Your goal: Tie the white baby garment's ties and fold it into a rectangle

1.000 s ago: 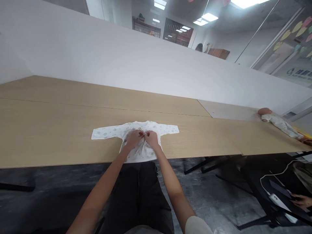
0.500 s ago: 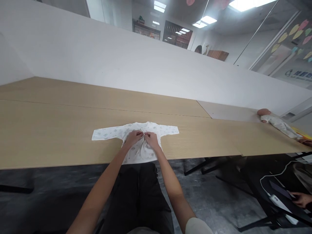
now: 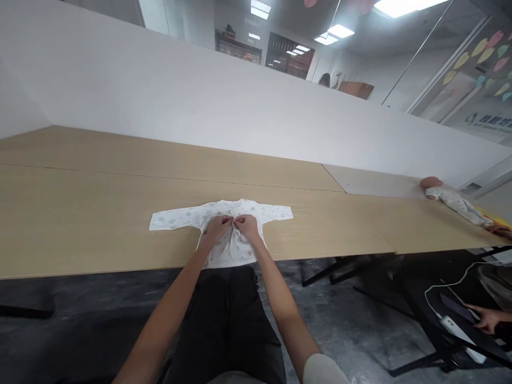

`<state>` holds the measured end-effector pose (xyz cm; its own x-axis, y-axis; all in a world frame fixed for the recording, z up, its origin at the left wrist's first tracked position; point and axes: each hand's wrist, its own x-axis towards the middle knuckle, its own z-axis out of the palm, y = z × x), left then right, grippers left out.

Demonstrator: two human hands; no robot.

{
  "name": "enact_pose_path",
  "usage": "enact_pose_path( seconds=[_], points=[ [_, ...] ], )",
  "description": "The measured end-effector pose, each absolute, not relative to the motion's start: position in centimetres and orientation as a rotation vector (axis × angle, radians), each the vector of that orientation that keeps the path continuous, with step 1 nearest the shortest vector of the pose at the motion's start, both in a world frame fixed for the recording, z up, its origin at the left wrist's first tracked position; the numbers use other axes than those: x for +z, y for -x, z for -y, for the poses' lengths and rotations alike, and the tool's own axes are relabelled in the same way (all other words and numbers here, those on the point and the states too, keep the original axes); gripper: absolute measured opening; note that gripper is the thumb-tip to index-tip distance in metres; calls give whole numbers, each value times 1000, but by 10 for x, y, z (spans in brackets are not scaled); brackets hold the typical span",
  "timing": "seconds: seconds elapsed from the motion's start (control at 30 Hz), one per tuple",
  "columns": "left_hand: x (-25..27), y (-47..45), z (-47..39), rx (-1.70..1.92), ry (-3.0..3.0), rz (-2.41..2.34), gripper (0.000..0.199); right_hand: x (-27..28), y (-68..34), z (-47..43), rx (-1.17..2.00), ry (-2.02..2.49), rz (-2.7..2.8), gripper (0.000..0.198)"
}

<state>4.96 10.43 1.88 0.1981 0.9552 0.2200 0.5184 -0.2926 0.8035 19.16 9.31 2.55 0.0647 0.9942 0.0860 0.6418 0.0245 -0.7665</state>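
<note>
A small white baby shirt (image 3: 182,217) with a scattered print lies spread on the wooden table (image 3: 96,213), sleeves stretched to both sides and its hem near the front edge. My left hand (image 3: 218,228) pinches the shirt's front at the upper middle. Right beside it, my right hand (image 3: 248,226) pinches the cloth from the other side, the fingertips of both hands almost touching. The fabric puckers into folds below them. Whatever small fastening may sit between the fingertips is hidden.
A doll in white clothes (image 3: 456,202) lies at the table's far right end. A white partition (image 3: 240,112) runs along the back. At lower right, another person's hand (image 3: 488,319) is beside a dark flat device, near a white power strip (image 3: 464,338).
Both hands keep their pinch on the shirt front, with the fingertips shifted very slightly. The other person's hand at lower right has moved a little.
</note>
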Motion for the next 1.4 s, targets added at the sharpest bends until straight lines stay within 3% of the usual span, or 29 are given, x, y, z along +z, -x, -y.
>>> enact_pose_path(
  seconds=[0.47,0.87,1.4],
  points=[
    [10,-55,-105,1011,-1858,-1654,24,18,-184,-86,407,1765,1749,14],
    [12,-50,-100,1107,-1715,-1485,31,17,-182,-83,314,1783,1911,15],
    [7,-52,-109,1262,-1464,-1392,27,17,-184,-85,338,1755,1865,14]
  ],
)
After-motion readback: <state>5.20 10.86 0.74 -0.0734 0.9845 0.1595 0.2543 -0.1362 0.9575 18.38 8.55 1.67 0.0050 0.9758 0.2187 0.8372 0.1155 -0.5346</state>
